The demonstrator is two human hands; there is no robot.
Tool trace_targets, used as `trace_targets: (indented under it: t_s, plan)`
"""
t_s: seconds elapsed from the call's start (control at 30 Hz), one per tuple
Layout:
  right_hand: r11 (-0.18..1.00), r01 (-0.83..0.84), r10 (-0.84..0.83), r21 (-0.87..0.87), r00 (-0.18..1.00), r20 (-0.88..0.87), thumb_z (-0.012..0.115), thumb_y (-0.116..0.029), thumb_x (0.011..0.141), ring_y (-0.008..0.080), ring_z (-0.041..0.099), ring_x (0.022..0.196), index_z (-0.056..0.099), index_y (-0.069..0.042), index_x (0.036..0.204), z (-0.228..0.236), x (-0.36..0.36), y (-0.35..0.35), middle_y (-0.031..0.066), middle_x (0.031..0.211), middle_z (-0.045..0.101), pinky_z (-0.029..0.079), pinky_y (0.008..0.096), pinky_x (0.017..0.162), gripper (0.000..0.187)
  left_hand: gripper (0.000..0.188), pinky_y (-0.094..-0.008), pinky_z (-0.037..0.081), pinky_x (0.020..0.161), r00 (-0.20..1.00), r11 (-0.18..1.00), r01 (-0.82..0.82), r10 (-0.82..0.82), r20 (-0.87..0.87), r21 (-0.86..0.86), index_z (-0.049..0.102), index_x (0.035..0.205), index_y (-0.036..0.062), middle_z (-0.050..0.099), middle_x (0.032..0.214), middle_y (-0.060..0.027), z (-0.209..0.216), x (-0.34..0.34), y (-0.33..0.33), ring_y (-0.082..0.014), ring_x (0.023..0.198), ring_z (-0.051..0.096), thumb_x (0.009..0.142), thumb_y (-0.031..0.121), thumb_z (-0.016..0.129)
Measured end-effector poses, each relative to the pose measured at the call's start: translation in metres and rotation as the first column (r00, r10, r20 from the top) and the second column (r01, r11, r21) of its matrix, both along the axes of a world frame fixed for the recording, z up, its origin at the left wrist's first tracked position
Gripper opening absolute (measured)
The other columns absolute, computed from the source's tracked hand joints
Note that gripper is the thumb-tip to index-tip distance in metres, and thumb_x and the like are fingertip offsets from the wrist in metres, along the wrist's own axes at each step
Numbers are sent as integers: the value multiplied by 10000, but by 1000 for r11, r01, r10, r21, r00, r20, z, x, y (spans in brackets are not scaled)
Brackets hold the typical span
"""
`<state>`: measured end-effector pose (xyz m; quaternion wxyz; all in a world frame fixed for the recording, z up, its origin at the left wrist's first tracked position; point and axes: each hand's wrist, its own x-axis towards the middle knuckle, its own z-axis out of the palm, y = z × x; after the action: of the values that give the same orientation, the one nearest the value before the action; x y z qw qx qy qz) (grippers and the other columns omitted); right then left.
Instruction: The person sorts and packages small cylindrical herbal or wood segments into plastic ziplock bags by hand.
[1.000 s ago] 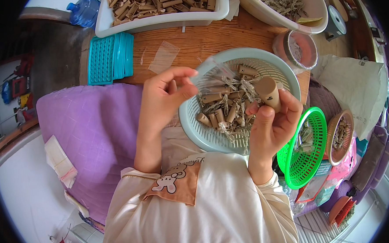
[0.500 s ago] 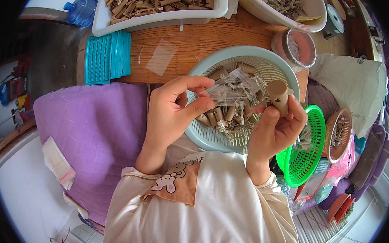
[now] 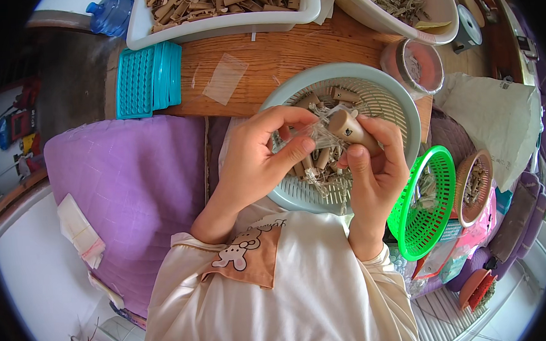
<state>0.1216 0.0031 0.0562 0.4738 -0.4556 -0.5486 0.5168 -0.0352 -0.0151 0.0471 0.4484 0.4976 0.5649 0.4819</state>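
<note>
My left hand [image 3: 256, 153] pinches a small clear plastic bag [image 3: 319, 131] between thumb and fingers. In my right hand [image 3: 375, 174] is a tan cylinder [image 3: 351, 129] with a small dark mark on its side, tilted with one end toward the bag. The two hands are close together, and the cylinder overlaps the bag's right side; whether it is inside the bag's mouth I cannot tell. Below them stands a grey-blue slotted basket [image 3: 414, 126], holding more tan cylinders [image 3: 345, 95] and bundles of thin clear-coated wire [image 3: 315, 182]. My hands cover part of its contents.
A flat clear bag [image 3: 225, 79] lies on the wooden table [image 3: 267, 55]. Turquoise trays [image 3: 151, 81] are stacked at left. Behind are a white bin [image 3: 228, 31] of tan parts and a tub [image 3: 445, 35] of wires. A green basket [image 3: 451, 204] stands at right.
My right hand has moved left with the cylinder, bringing it to the bag and tilting it. My left hand has shifted slightly right, still pinching the bag.
</note>
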Motion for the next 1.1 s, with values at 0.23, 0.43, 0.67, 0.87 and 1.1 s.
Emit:
trace_targets:
  t_s: [0.23,0.43,0.67,0.87,1.1]
  plan:
    - [993,-30,28,-115,999,-23,570,2,791,100,541,738,527,55,1003,3,3,-1,86,990,458,469,184,579,223,284,-248,465,596,995,992,88,-82,61,-90,599,970,19,636,789,-89,-2,2,-2,-149,689,614,719,134,667]
    - [956,7,-37,-294,995,-94,601,45,746,92,548,715,545,41,958,11,3,-1,48,861,511,455,181,565,219,358,-265,476,600,985,987,74,-50,-167,142,599,991,37,630,811,-127,-8,1,2,-194,692,624,673,166,700]
    - [990,-14,42,-142,980,196,645,58,658,94,547,634,600,10,838,15,8,11,51,768,545,445,195,525,191,385,-264,482,629,980,984,173,-170,-102,28,590,1022,51,632,862,-121,-14,5,6,-192,728,624,670,162,702]
    - [983,-109,169,-150,857,487,636,32,654,144,536,555,621,0,818,25,11,19,81,720,529,437,242,508,167,354,-250,487,662,978,978,196,-190,82,-69,583,1023,36,636,881,-106,-21,16,4,-158,768,622,691,107,683]
    - [939,-329,215,99,788,577,644,2,664,185,521,560,631,-40,880,15,17,27,64,735,546,435,297,530,221,327,-237,488,688,957,957,236,-199,210,-169,563,1016,-22,628,889,-98,-23,20,11,-124,783,606,705,22,655]
